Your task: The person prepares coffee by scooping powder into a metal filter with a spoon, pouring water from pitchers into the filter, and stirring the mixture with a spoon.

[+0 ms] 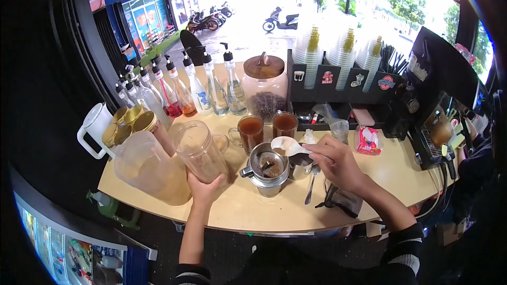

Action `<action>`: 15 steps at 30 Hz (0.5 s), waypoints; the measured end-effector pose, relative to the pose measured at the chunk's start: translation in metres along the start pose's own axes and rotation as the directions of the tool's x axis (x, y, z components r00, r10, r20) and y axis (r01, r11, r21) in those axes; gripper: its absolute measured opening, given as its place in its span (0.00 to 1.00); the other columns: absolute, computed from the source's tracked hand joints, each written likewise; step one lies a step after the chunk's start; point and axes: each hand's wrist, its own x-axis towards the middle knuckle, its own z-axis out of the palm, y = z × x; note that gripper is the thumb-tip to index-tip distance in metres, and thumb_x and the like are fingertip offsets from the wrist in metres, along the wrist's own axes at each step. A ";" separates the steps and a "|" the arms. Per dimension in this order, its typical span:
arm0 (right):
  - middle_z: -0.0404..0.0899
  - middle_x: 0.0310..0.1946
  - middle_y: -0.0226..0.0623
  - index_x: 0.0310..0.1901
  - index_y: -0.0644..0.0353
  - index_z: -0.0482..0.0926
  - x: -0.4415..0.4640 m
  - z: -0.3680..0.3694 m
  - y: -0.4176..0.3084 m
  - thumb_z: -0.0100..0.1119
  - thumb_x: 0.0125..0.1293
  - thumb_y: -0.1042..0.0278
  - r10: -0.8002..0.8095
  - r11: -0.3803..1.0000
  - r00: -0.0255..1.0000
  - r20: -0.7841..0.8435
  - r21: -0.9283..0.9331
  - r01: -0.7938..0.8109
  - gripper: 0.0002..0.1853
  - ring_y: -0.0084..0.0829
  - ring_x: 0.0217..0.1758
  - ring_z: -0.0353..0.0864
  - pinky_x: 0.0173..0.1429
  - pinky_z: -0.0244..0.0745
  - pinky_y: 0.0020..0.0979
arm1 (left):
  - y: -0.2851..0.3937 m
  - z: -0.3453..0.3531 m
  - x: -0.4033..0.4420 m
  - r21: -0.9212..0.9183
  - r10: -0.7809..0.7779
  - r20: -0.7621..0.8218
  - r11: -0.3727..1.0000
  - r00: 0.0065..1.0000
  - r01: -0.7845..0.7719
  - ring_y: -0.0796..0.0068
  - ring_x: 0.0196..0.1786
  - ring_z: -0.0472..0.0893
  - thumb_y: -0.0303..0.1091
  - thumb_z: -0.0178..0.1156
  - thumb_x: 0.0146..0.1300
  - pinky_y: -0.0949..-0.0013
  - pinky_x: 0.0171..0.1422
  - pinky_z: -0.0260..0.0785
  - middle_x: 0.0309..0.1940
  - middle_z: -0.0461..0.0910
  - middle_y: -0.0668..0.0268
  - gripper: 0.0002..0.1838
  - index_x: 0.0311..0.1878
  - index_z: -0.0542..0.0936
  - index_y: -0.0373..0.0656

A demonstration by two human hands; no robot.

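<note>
My left hand (205,187) is wrapped round the lower part of a clear plastic jar (199,145), which stands tilted a little on the table. A white plastic scoop (289,146) is pinched in my right hand (338,161), its bowl over the rim of a metal coffee dripper (255,159). Brown grounds lie inside the dripper, which has a dark handle and sits on a metal cup (268,190). Just behind it stand two glass mugs of brown drink, the left mug (250,131) and the right mug (285,123).
A clear plastic pitcher (140,161) and gold-lidded jars (145,121) stand left. Pump bottles (214,92) and a jar of coffee beans (265,87) line the back. A black cup holder (317,92), a metal spoon (311,187) and an espresso machine (435,137) are right.
</note>
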 end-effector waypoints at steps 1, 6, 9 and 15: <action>0.73 0.30 0.39 0.52 0.57 0.80 0.000 0.001 0.002 0.58 0.64 0.77 0.010 1.000 1.000 -0.018 -0.020 -0.011 0.15 0.34 0.29 0.76 0.33 0.71 0.33 | 0.002 0.000 -0.001 -0.007 -0.015 -0.002 1.000 1.000 0.015 0.63 0.57 0.73 0.33 0.78 0.35 0.62 0.63 0.65 0.54 0.73 0.57 0.48 0.62 0.64 0.36; 0.73 0.30 0.39 0.51 0.58 0.80 0.004 0.005 0.006 0.58 0.64 0.76 -0.015 1.000 0.998 -0.058 -0.028 0.013 0.14 0.33 0.30 0.76 0.35 0.71 0.32 | -0.001 -0.002 0.001 0.029 -0.023 0.009 0.999 1.000 0.023 0.63 0.58 0.73 0.34 0.78 0.35 0.62 0.63 0.65 0.54 0.73 0.57 0.49 0.62 0.64 0.36; 0.71 0.28 0.36 0.49 0.61 0.81 0.007 0.010 0.008 0.60 0.61 0.81 -0.070 0.998 0.993 -0.097 -0.011 0.069 0.14 0.28 0.28 0.70 0.32 0.67 0.28 | 0.001 -0.003 -0.001 0.049 -0.010 0.010 0.999 1.000 0.009 0.63 0.58 0.74 0.35 0.79 0.35 0.62 0.63 0.65 0.55 0.73 0.57 0.48 0.62 0.64 0.36; 0.74 0.29 0.39 0.48 0.61 0.81 0.011 0.014 0.019 0.60 0.60 0.80 -0.055 0.998 0.995 -0.086 0.014 0.056 0.14 0.32 0.31 0.73 0.35 0.69 0.30 | -0.012 -0.006 -0.001 -0.018 -0.052 0.028 0.998 0.998 0.053 0.63 0.58 0.74 0.36 0.79 0.35 0.61 0.63 0.66 0.54 0.73 0.57 0.48 0.61 0.64 0.36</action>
